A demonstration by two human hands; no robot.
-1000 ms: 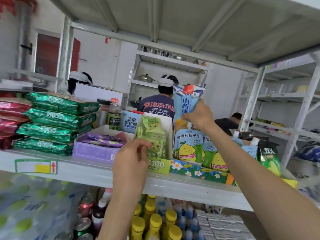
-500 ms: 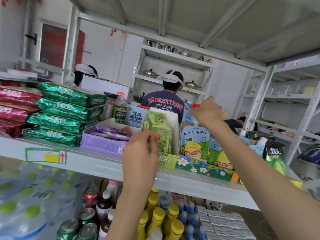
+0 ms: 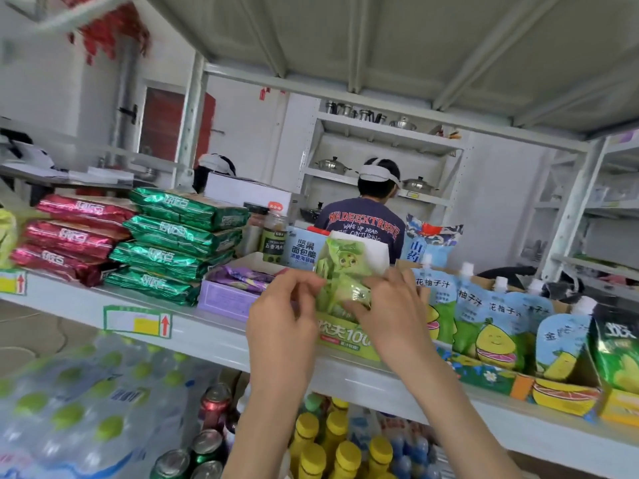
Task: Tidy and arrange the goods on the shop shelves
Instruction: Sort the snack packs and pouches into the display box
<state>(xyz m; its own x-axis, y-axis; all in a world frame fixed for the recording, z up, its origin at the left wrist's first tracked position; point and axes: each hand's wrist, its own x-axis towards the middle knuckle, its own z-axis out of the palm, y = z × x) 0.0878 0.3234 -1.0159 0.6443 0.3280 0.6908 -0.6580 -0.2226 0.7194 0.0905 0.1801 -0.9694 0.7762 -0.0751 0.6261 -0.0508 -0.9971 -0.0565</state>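
Light-green candy packets stand in a green display box at the front of the white shelf. My left hand pinches the packets from the left. My right hand grips them from the right, fingers curled over the front packet. A blue pouch with a red cap stands behind the row of yellow-fruit juice pouches, apart from both hands.
Green and red snack bags are stacked at the left. A purple box sits beside the green box. Bottles and cans fill the shelf below. A person in a dark T-shirt stands behind the shelf.
My right hand let go of the blue pouch behind the juice pouches and came down onto the green packets. My left hand stayed on them.
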